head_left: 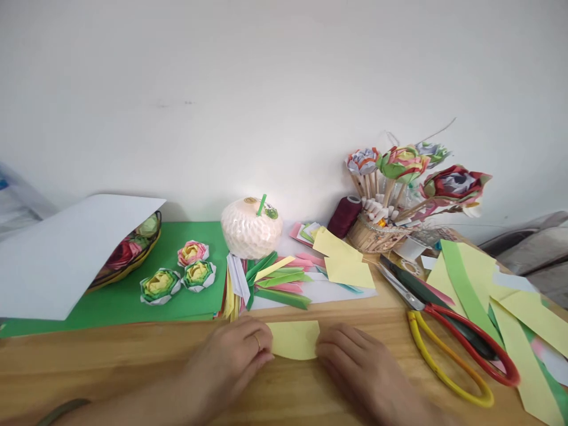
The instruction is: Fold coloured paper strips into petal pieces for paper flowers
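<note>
A small yellow sheet of paper (295, 340) lies low over the wooden table, stretched between my two hands. My left hand (242, 349), with a ring on one finger, is closed on the paper's left end. At the right end my right hand (355, 361) has its fingers curled over the edge of the same sheet. Both thumbs are mostly hidden. Just beyond the paper lie folded strips of coloured paper (284, 281) in green, pink, yellow and white. Scissors (444, 337) with red and yellow handles rest to the right of my right hand.
Three folded paper flowers (194, 253) sit on green sheets (177, 234) at left, near a basket (153, 248) partly under white paper (75, 248). A white round container (251, 231) stands at the back. Further right are a thread spool (345, 217), a flower basket (373, 236) and paper offcuts (515, 331).
</note>
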`<state>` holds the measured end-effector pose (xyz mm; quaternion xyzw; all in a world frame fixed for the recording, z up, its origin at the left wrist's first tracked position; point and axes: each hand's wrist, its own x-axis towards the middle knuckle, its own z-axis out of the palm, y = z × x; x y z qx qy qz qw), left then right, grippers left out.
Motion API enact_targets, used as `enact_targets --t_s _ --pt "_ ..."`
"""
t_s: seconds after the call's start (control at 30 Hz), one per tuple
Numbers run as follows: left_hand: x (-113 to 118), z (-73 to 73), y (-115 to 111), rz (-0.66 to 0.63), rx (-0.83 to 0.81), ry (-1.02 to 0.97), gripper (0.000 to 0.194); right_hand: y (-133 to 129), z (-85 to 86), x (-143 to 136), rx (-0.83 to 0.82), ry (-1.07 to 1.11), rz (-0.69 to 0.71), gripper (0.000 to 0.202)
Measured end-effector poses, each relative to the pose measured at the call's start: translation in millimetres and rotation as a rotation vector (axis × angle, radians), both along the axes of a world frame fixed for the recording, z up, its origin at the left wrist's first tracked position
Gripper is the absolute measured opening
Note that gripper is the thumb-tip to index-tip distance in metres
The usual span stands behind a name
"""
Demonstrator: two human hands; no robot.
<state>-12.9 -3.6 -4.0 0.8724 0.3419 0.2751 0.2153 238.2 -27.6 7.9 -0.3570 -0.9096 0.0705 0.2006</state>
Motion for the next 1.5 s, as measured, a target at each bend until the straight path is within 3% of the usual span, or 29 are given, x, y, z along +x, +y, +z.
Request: enact_targets --t_s 0.17,0.27,0.53,0.73,0.8,1.1,1.5 --pt "-0.5 1.7 -2.5 0.069 -0.206 -0.105 0.018 0.6 0.5 -6.0 -0.090 0.037 -0.169 0.019" --pt "0.5 3.3 -3.2 0.135 -0.232 -0.071 0.021 2.4 -1.5 -9.1 -0.153 0.077 -0.242 0.020" --pt "2.7 6.0 4.4 0.187 -0.243 0.009 0.019 12.2 -8.6 -12.3 -0.206 0.004 -0.369 0.018" --pt "6.6 7.0 9.0 0.247 -0.412 0.121 0.012 8.9 -12.0 -13.9 -0.214 0.050 -0.404 0.006" --pt "6.9 6.6 9.1 0.275 -0.464 0.178 0.010 6.3 -13.0 -14.0 -0.233 0.055 -0.417 0.012" --pt "1.0 -2.9 8.5 0.172 -0.241 0.122 0.013 7.3 -12.8 -19.7 -0.190 0.037 -0.455 0.013" --pt "4.4 0.7 11.8 0.158 -0.186 0.153 0.017 7.9 -11.0 -22.1 -0.152 -0.011 -0.483 0.006"
